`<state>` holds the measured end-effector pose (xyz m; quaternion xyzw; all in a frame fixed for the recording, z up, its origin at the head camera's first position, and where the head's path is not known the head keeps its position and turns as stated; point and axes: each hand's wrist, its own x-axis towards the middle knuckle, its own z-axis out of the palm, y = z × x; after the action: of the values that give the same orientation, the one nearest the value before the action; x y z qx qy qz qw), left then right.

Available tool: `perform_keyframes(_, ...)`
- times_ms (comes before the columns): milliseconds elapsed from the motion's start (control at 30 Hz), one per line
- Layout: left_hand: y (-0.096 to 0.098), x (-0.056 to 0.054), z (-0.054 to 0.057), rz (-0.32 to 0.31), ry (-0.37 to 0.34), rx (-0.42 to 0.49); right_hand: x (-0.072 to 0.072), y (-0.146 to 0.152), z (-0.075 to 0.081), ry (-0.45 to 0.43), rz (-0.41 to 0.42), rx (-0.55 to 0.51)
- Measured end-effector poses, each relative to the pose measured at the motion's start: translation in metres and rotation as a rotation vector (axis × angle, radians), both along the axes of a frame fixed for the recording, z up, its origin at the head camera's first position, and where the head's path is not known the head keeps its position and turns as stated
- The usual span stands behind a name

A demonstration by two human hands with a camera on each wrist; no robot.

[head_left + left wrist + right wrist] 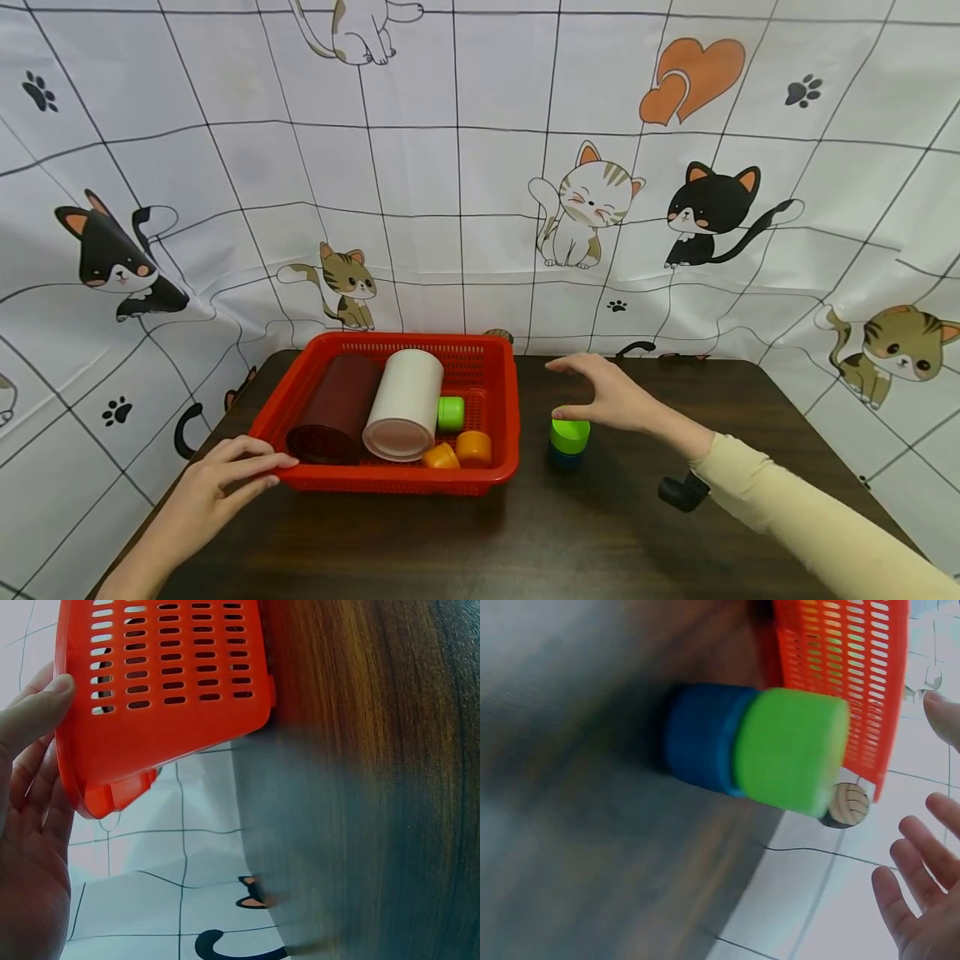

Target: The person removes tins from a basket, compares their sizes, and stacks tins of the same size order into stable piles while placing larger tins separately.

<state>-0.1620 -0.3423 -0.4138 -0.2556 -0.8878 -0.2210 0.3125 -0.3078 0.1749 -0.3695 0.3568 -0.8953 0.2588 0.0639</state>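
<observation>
A red plastic basket point(480, 482) with slotted walls sits on the dark table. My left hand point(225, 479) grips its near left corner; in the left wrist view the thumb point(45, 709) lies over the rim, with the fingers behind it. To the basket's right, a light green cup point(571, 435) is stacked on a dark blue cup point(566, 458). My right hand point(603, 392) hovers at this stack with thumb and fingers spread apart. Nothing is in its grasp; in the right wrist view its fingers stand apart from the green cup.
Inside the basket lie a dark brown cylinder point(337, 408), a white cylinder point(408, 400), a green cup point(451, 413) and two orange cups point(474, 449). A white cloth point(495, 192) printed with cats hangs behind the wooden table point(420, 542). The right wrist bears a black device point(682, 492).
</observation>
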Motion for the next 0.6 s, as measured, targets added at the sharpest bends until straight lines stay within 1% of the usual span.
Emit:
perform_keyframes(200,0.001,0.001,0.001,0.019,-0.009,-0.013,-0.014,-0.022,0.024,0.003,0.066,0.078)
perform_keyframes(333,0.001,0.002,0.001,0.021,-0.014,-0.007,-0.02,-0.041,0.039,-0.025,0.107,0.147)
perform_keyframes(600,0.001,0.002,-0.001,0.025,-0.019,-0.003,-0.036,-0.086,0.06,-0.036,0.197,0.317)
